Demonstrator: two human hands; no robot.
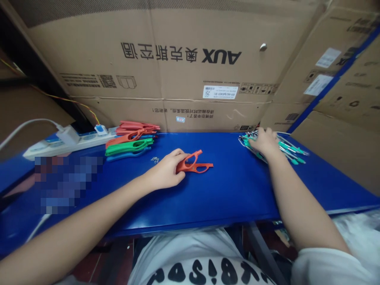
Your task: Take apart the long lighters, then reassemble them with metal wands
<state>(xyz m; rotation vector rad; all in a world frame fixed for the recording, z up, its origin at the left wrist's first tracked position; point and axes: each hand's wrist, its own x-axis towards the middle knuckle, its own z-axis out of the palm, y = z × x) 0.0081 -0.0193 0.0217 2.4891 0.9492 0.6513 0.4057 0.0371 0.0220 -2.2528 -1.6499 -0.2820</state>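
Note:
Orange plastic pieces (192, 166) with oval openings, shaped like a pair of scissor handles or spectacle frames, are in my left hand (169, 170). Its fingers and thumb are closed around their left end, just above the blue table. Over at the right, my right hand (266, 141) is down on a pile of thin metal rods with teal plastic parts (287, 148). Its fingers are curled in at the pile's left end, closed on some of the rods. How many it grips is hidden.
On the blue table (190, 202), a stack of red, green and blue plastic pieces (130, 144) lies at back left, near small metal bits (154, 160). Behind it is a white power strip (80, 141) with plugs. Cardboard (178, 87) walls the back and right. A blurred patch covers the left.

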